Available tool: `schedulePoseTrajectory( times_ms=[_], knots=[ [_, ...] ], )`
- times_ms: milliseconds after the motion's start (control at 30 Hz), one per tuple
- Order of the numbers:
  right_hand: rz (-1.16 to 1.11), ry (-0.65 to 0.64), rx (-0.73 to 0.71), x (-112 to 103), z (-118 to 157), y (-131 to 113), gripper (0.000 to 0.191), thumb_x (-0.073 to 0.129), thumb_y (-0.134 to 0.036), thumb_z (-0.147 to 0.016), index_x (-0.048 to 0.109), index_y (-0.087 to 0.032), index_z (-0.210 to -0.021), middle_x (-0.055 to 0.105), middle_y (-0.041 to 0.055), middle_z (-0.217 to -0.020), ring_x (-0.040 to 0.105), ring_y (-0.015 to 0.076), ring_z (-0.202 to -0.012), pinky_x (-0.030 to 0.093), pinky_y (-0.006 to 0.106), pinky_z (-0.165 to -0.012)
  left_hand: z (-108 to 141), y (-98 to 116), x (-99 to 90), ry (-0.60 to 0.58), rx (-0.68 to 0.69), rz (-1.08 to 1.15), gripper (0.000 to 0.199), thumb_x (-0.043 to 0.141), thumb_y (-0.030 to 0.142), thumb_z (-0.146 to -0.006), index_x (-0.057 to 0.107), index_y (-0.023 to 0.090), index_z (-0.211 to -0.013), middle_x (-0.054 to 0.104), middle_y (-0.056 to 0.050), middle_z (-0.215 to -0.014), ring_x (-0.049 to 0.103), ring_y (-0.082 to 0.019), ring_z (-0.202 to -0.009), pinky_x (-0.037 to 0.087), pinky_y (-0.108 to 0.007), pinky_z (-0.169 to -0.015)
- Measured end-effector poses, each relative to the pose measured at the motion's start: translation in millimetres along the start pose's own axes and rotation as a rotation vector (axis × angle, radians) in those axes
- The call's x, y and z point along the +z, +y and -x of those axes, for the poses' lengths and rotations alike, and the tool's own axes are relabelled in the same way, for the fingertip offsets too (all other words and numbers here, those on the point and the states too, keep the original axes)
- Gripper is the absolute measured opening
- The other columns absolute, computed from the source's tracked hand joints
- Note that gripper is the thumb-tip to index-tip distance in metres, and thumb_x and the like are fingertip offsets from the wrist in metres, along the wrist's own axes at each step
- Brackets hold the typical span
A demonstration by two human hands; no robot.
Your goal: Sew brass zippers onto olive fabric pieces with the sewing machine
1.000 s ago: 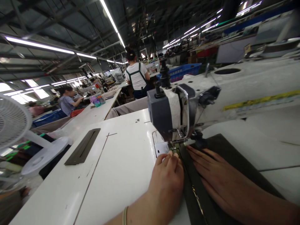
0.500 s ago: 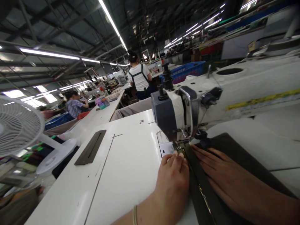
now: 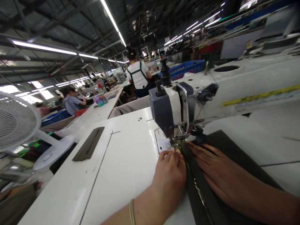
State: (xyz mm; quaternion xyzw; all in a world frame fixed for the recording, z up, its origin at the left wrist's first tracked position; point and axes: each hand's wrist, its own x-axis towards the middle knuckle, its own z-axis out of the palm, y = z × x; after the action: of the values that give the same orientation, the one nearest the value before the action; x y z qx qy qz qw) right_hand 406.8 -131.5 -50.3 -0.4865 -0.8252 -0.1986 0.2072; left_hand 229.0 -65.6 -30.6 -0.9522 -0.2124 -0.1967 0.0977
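Under the needle area of a sewing machine (image 3: pixel 168 109) lies a dark olive fabric piece (image 3: pixel 234 153). A shiny gold-toned strip, which looks like a metal zipper (image 3: pixel 198 190), runs lengthwise along it. My left hand (image 3: pixel 170 175) is closed, its fingertips pinching the fabric's left edge right in front of the presser foot (image 3: pixel 179 139). Flat on the fabric, to the right of the zipper, rests my right hand (image 3: pixel 217 175), fingers stretched toward the foot. The needle tip cannot be made out.
Another olive piece with a long slit (image 3: pixel 89 143) lies on the white table (image 3: pixel 122 168) to the left. Beyond it stands a white fan (image 3: pixel 18 122). Two people (image 3: pixel 138 75) sit or stand at work farther back, near a blue crate (image 3: pixel 185 68).
The view has shifted slightly, so the machine and table sit a little further left and up. Both hands keep their places on the fabric by the presser foot.
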Motion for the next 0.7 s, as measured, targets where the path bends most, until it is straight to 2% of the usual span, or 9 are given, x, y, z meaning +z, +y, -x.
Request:
schedulePoseTrajectory(
  times_ms=[200, 300, 433, 500, 600, 700],
  knots=[
    [-0.012, 0.114, -0.013, 13, 2, 4, 0.054, 0.035, -0.018, -0.088, 0.035, -0.014, -0.142, 0.057, 0.014, -0.129, 0.055, 0.024, -0.115, 0.041, 0.046, -0.096, -6, 2, -5.4, -0.139, -0.047, -0.029, 0.015, 0.046, 0.008, -0.091, 0.059, 0.008, -0.098, 0.063, -0.011, -0.1, 0.062, -0.021, -0.092, 0.05, -0.036, -0.089],
    [0.028, 0.143, -0.032, 16, 1, 5, 0.053, 0.035, -0.018, -0.088, 0.037, -0.014, -0.141, 0.059, 0.0136, -0.126, 0.056, 0.023, -0.114, 0.042, 0.044, -0.094, -7, 1, -6.6, -0.136, -0.038, -0.006, 0.012, 0.05, 0.009, -0.089, 0.059, 0.008, -0.097, 0.062, -0.011, -0.1, 0.061, -0.021, -0.091, 0.049, -0.035, -0.091],
    [0.045, 0.103, -0.029, 18, -3, 8, 0.052, 0.04, -0.018, -0.088, 0.039, -0.013, -0.14, 0.057, 0.0148, -0.128, 0.054, 0.0235, -0.117, 0.042, 0.045, -0.095, -8, -5, -7.1, -0.111, -0.039, 0.02, 0.013, 0.051, 0.008, -0.087, 0.058, 0.009, -0.098, 0.062, -0.011, -0.097, 0.06, -0.022, -0.089, 0.051, -0.035, -0.087],
    [0.009, 0.083, -0.02, 13, -6, 9, 0.054, 0.042, -0.016, -0.087, 0.038, -0.014, -0.14, 0.057, 0.0143, -0.128, 0.054, 0.0237, -0.117, 0.043, 0.045, -0.096, -11, -8, -7.4, -0.11, -0.051, 0.029, 0.013, 0.051, 0.006, -0.086, 0.058, 0.009, -0.096, 0.062, -0.01, -0.093, 0.06, -0.021, -0.086, 0.052, -0.035, -0.085],
    [-0.094, 0.084, 0.001, -6, -7, 4, 0.057, 0.045, -0.013, -0.084, 0.04, -0.016, -0.14, 0.058, 0.012, -0.127, 0.055, 0.0233, -0.115, 0.045, 0.043, -0.096, -13, -11, -7.6, -0.11, -0.088, 0.053, 0.011, 0.052, 0.006, -0.083, 0.059, 0.011, -0.091, 0.06, -0.009, -0.091, 0.058, -0.022, -0.083, 0.054, -0.035, -0.08],
    [-0.185, 0.115, -0.068, -28, 2, -11, 0.048, 0.052, -0.025, -0.083, 0.052, -0.016, -0.13, 0.063, 0.0115, -0.117, 0.061, 0.0233, -0.103, 0.052, 0.035, -0.086, -12, -13, -6.3, -0.107, -0.128, 0.094, 0.011, 0.054, 0.008, -0.081, 0.06, 0.012, -0.09, 0.058, -0.009, -0.092, 0.057, -0.022, -0.085, 0.055, -0.036, -0.076]
  ],
)
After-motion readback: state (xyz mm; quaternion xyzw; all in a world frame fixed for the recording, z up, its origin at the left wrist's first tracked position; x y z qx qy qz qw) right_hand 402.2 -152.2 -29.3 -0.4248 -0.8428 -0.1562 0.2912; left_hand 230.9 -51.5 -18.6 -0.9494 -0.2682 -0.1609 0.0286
